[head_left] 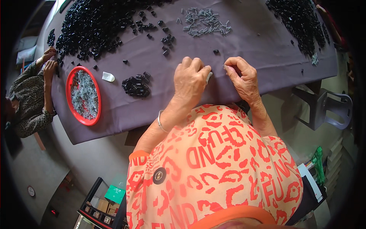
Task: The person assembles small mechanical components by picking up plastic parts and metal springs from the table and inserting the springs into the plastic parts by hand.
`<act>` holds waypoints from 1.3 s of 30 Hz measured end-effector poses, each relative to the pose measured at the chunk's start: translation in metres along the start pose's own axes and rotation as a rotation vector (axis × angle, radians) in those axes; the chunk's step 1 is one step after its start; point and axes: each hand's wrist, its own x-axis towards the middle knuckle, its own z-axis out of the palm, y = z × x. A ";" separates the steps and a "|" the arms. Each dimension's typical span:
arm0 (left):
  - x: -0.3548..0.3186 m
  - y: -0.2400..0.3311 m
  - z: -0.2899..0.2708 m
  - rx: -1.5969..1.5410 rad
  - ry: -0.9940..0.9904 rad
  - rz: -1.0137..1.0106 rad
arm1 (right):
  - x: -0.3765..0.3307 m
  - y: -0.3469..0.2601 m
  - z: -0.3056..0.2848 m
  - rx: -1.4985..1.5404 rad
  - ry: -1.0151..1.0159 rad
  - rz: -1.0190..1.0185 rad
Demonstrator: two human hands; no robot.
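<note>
Pale piece shows at the thumb side of your left hand, just above the table edge nearest you; its long axis stands steep, the far end aimed away from your body and leaning a little to your right. Your left fingers curl down close to the thumb, and you cannot tell from this view whether they grip that piece or it sits on the thumb. Your right hand faces it across a narrow gap, thumb and index tips pinching a tiny grey bit, too small to show which way it points. One black part lies on the purple cloth just beyond that gap. Farther out from you, slim grey pieces spread loosely, their long axes turned every way. To your left sit a black cluster, a white piece lying roughly left to right, and a red tray of tangled grey pieces. Large black heaps fill the far left and far right. At the left edge, another person's hands rest beside the left heap.
</note>
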 end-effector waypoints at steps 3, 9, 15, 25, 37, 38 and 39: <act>0.000 0.005 0.001 0.047 -0.044 -0.012 | -0.001 0.004 0.000 0.024 -0.012 0.005; -0.007 0.006 -0.012 -0.304 -0.022 -0.113 | -0.001 0.005 0.001 0.036 -0.019 0.004; -0.031 -0.017 -0.035 -1.566 -0.049 -0.978 | -0.002 0.001 0.011 0.105 -0.088 0.004; -0.053 -0.007 -0.034 -1.826 0.173 -1.016 | 0.001 -0.033 0.038 0.116 -0.200 -0.191; -0.065 -0.002 -0.031 -1.820 0.169 -0.919 | -0.004 -0.045 0.043 -0.019 -0.261 -0.294; -0.065 -0.001 -0.031 -1.831 0.174 -0.917 | -0.004 -0.046 0.043 -0.031 -0.266 -0.307; -0.066 -0.001 -0.030 -1.842 0.179 -0.915 | -0.004 -0.047 0.042 -0.033 -0.268 -0.306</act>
